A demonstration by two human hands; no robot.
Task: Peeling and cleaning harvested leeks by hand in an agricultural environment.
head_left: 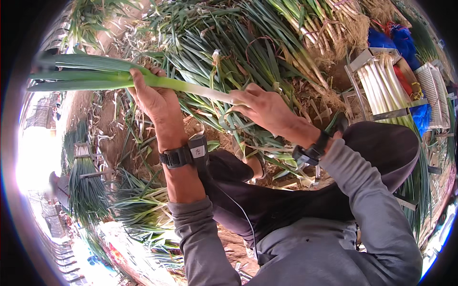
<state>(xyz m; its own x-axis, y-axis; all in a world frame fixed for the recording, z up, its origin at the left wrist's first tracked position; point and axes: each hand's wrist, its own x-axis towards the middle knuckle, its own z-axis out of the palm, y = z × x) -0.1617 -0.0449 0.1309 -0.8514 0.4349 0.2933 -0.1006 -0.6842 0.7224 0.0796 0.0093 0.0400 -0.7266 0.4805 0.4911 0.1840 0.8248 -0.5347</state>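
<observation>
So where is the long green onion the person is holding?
In the head view, the long green onion lies across the upper middle, gripped by the left hand and right hand, above the onion pile.

A leek (191, 86) lies crosswise in front of the person, leaf end to the left, held between the left hand (155, 97) and the right hand (265, 107). Behind it a heap of leeks (238, 43) covers the ground. To the right of the right knee (381, 143) a rack (362, 62) holds trimmed stalks (386, 86). Left of the left forearm a bundle (86, 186) lies in a second frame; more leaves (138, 205) lie between
</observation>
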